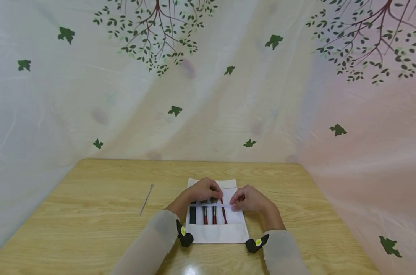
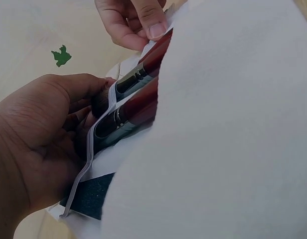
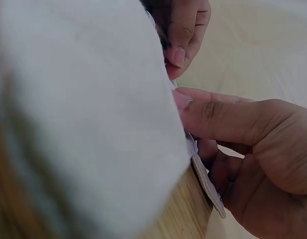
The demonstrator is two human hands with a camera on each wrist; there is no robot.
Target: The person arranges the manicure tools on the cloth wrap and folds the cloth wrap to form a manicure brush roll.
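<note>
White cloth brush pouch point(image 1: 217, 234) at lower centre of frame, flat on pale wooden desk point(image 1: 91, 217). Left hand point(image 1: 205, 189) pinches upper end of thin dark-red stick point(image 1: 224, 215); right hand point(image 1: 252, 198) pinches white elastic band point(image 2: 89, 144) across pouch.

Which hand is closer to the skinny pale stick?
Left. The left hand is right of the stick, over the pouch; the right hand is farther right, at the pouch's right edge.
</note>
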